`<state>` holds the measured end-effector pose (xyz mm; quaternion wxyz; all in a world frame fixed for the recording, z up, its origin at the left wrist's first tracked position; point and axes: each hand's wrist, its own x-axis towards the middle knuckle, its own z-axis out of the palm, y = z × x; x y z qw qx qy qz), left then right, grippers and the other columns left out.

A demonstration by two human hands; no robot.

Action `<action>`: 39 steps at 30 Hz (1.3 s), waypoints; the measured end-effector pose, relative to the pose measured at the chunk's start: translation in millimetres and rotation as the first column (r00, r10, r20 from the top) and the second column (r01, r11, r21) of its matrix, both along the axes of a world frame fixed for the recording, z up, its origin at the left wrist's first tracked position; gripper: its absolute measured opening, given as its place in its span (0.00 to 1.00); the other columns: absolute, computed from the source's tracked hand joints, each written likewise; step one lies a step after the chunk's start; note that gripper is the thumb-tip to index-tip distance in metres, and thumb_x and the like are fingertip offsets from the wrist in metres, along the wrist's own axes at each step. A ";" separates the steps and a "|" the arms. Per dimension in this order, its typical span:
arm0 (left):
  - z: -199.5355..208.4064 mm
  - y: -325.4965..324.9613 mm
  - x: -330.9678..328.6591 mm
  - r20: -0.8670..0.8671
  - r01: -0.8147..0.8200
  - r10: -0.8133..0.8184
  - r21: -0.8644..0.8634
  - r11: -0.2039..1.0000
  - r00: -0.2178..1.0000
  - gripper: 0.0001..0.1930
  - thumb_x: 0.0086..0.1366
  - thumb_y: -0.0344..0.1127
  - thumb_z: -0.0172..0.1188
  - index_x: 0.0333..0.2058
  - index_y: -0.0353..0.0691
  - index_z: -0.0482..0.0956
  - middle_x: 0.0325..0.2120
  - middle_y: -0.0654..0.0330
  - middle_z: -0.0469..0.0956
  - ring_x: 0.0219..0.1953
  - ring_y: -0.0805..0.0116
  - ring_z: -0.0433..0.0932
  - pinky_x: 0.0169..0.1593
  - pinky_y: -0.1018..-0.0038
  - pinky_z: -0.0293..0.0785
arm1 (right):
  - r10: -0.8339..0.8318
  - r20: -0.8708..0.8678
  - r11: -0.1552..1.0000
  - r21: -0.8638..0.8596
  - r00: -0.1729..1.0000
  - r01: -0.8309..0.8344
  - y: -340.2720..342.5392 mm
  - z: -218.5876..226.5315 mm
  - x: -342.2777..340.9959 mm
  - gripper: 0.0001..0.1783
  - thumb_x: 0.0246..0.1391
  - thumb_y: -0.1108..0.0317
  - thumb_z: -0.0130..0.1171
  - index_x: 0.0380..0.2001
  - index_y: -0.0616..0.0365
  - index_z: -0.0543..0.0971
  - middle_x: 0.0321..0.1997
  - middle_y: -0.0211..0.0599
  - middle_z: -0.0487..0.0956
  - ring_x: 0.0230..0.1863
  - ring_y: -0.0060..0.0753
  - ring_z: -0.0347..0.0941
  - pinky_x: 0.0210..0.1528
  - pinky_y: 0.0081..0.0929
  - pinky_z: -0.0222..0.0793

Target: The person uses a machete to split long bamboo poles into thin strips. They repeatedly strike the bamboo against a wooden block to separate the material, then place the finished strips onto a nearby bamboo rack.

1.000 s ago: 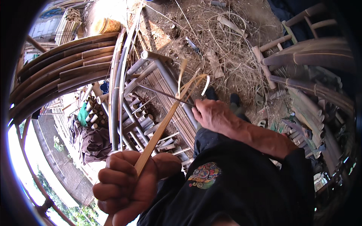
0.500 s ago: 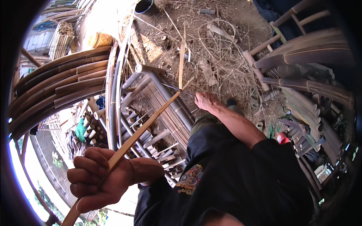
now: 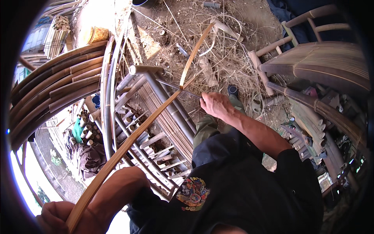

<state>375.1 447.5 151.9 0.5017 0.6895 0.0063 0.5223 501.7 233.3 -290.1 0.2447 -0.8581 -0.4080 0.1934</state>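
My left hand [image 3: 54,218], low at the left edge, is closed around a long bamboo strip [image 3: 136,132] that slants up toward the middle. My right hand [image 3: 216,104] grips a knife, its handle hidden inside the fist. The thin dark blade [image 3: 169,84] points left and crosses the strip where it splits. Beyond the blade one thin sliver [image 3: 196,48] bends away upward, and a shorter split end [image 3: 198,74] sticks out beside it.
A bamboo frame with a slatted panel [image 3: 163,109] stands left of my legs. Curved bamboo poles [image 3: 58,74] are stacked at the left. Shavings [image 3: 233,50] litter the dirt ahead. Bamboo furniture [image 3: 323,58] stands right. Cut bamboo tubes [image 3: 87,134] lie lower left.
My left hand has drawn the strip down and left toward the lower corner. My right hand with the knife stays nearly in place. The far sliver now bows out to the right.
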 end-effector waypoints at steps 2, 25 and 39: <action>-41.9 -16.1 39.1 0.025 -0.038 0.039 -0.020 0.999 0.999 0.26 0.64 0.56 0.47 0.12 0.47 0.61 0.13 0.67 0.60 0.16 0.76 0.56 0.23 0.78 0.55 | -0.010 -0.017 0.999 -0.036 1.000 0.009 -5.5 -27.9 18.2 0.11 0.56 0.62 0.56 0.25 0.56 0.72 0.14 0.39 0.76 0.16 0.35 0.77 0.14 0.32 0.72; -412.2 -36.2 174.6 0.074 0.104 -0.095 -0.141 0.985 0.993 0.29 0.69 0.63 0.37 0.17 0.49 0.55 0.18 0.70 0.51 0.19 0.77 0.50 0.22 0.79 0.46 | 0.056 -0.508 0.988 0.152 0.859 0.025 38.7 -114.6 106.2 0.13 0.58 0.62 0.55 0.24 0.59 0.71 0.16 0.40 0.73 0.17 0.41 0.73 0.20 0.37 0.71; -419.2 -23.6 146.1 0.003 -0.016 0.016 -0.214 0.977 1.000 0.18 0.61 0.49 0.56 0.17 0.47 0.68 0.18 0.68 0.67 0.19 0.72 0.66 0.22 0.75 0.60 | 0.090 -0.538 0.995 0.086 0.838 -0.051 33.6 -241.4 103.9 0.11 0.62 0.63 0.49 0.29 0.57 0.74 0.15 0.28 0.68 0.12 0.20 0.60 0.09 0.20 0.61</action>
